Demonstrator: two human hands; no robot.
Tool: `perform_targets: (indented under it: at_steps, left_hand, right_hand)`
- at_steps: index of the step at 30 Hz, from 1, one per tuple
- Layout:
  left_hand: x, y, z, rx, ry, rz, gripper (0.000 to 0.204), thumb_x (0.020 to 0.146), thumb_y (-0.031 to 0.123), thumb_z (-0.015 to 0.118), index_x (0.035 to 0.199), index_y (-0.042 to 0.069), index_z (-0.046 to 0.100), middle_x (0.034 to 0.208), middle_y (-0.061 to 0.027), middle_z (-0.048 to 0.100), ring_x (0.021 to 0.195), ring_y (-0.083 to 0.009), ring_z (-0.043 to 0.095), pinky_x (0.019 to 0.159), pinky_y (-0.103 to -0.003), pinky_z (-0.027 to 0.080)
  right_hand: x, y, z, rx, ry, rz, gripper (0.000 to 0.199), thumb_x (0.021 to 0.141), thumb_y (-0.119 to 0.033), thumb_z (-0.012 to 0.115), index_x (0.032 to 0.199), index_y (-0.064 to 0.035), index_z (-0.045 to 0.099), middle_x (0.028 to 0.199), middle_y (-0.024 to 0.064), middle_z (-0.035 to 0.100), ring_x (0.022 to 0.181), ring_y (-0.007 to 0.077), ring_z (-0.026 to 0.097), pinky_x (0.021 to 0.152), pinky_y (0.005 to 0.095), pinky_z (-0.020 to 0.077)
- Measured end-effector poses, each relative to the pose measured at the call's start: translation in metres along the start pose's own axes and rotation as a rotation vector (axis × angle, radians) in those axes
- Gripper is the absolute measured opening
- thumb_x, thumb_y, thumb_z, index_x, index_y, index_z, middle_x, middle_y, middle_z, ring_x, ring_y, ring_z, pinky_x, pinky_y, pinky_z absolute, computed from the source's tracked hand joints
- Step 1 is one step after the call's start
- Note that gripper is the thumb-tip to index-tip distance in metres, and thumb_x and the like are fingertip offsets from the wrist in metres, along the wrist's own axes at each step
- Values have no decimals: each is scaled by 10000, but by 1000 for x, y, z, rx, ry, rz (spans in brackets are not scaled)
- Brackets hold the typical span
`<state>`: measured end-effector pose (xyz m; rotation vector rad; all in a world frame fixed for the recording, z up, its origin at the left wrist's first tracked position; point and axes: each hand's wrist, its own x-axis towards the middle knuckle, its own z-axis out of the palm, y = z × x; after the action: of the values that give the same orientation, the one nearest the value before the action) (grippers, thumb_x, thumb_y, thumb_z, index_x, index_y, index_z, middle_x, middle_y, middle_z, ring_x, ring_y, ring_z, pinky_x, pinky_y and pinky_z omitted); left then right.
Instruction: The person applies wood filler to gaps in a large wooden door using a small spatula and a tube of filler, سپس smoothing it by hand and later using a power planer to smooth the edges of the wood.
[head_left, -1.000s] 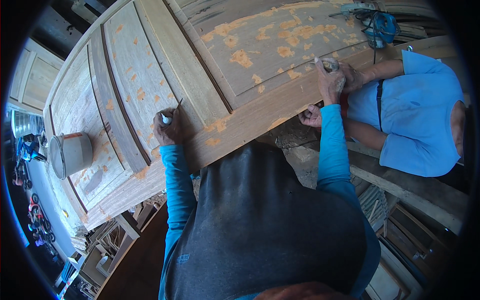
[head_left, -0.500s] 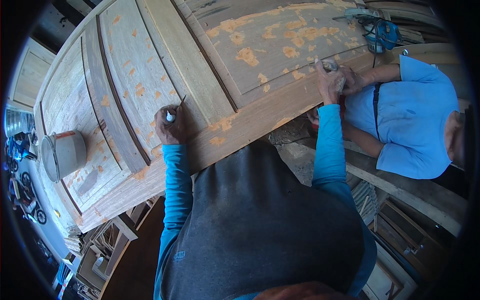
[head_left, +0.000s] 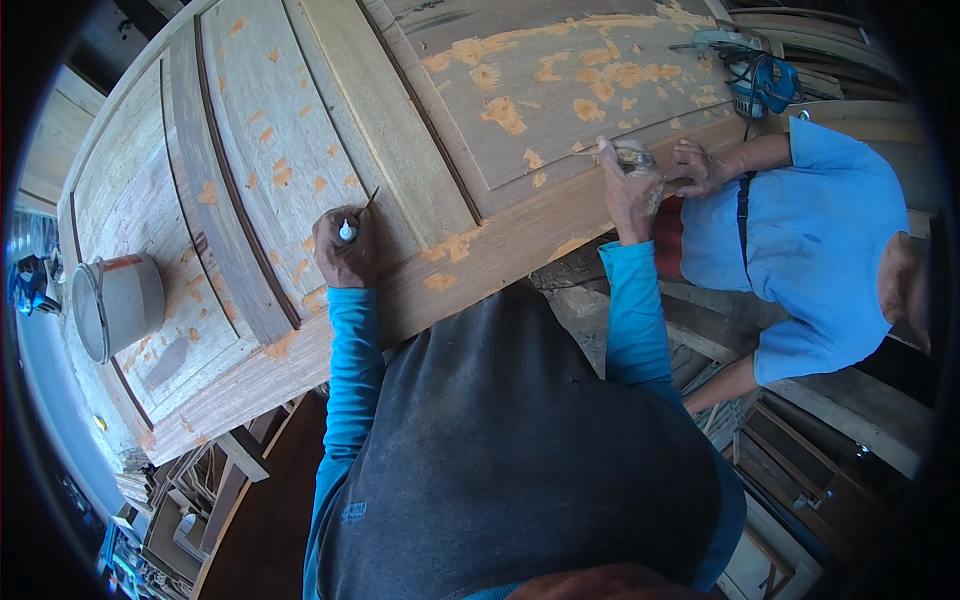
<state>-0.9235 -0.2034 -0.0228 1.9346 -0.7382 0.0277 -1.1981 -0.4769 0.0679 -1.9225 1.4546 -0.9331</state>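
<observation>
A large wooden door [head_left: 300, 130] lies flat, dotted with orange filler patches. My left hand [head_left: 345, 250] rests on its panel, closed on a thin tool with a white handle [head_left: 350, 225] whose tip touches the wood. My right hand [head_left: 630, 190] is at the door's near edge, closed on a small flat object [head_left: 632, 157] that I cannot make out. Both my sleeves are blue. Another person in a light blue shirt [head_left: 810, 240] stands to the right, one hand [head_left: 695, 165] touching the door edge right beside my right hand.
A grey metal tin [head_left: 115, 305] stands on the door's left end. A blue power tool [head_left: 755, 75] lies on the far right of the door. Stacked wooden frames [head_left: 200, 500] sit below on the left, more timber at lower right.
The view has shifted slightly. My left hand has stayed on the panel with the tool. My right hand has stayed at the door edge next to the other person's hand.
</observation>
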Motion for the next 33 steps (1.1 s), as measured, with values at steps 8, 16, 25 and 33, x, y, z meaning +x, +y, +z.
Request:
perform_targets:
  at_steps: [8,16,25,33]
  left_hand:
    - [-1,-5,-1,-1,-5,8,187,842,20,824,899,65,652,947,-100,731,932,-288,669,852,-398,542]
    - [-1,-7,1,10,-2,-5,187,850,45,830,904,68,652,945,-96,729,922,-283,662,847,-391,537]
    - [1,4,0,15,11,22,181,853,31,816,901,69,646,931,-103,728,920,-288,664,839,-405,534]
    - [3,-1,-3,93,-21,13,146,879,107,826,918,64,692,952,-102,745,876,-254,699,804,-375,555]
  right_hand:
    - [39,33,-28,-198,156,-58,301,937,-293,795,982,0,742,852,139,738,785,252,708,740,402,541]
    - [16,-3,-16,-18,84,-23,320,934,-260,823,1104,-17,704,1031,121,751,937,212,710,790,362,561]
    - [14,-30,-15,231,35,-172,304,957,-98,786,1176,17,610,1063,123,730,955,170,710,815,304,596]
    - [12,-16,-1,195,-23,-305,294,967,-147,779,1181,7,646,1101,131,723,1024,206,705,899,341,567]
